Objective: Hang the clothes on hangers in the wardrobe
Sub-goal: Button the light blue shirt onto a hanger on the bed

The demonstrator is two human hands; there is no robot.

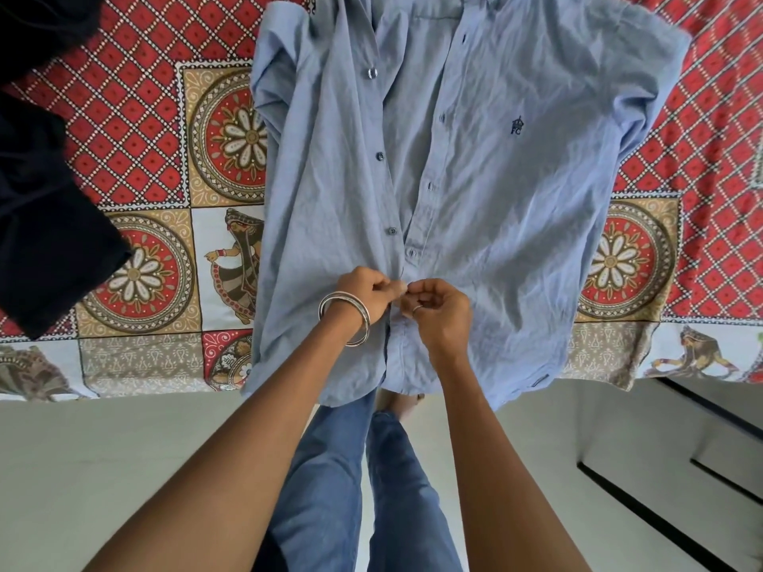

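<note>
A light blue button-up shirt (475, 167) lies spread flat on the bed, collar away from me and hem hanging over the near edge. Its front is open from the top down; small dark buttons run along the placket. My left hand (365, 293), with metal bangles on the wrist, pinches the left edge of the placket low on the shirt. My right hand (439, 311), wearing a ring, pinches the right edge right beside it. The fingertips of both hands meet at one spot on the placket. No hanger or wardrobe is in view.
The bed carries a red, beige and white patterned bedsheet (165, 167). A dark garment (45, 216) lies on it at the left. Pale floor (124, 468) lies below the bed edge, with my jeans-clad legs (351, 489) in the middle and dark-lined steps or frame (681, 468) at the right.
</note>
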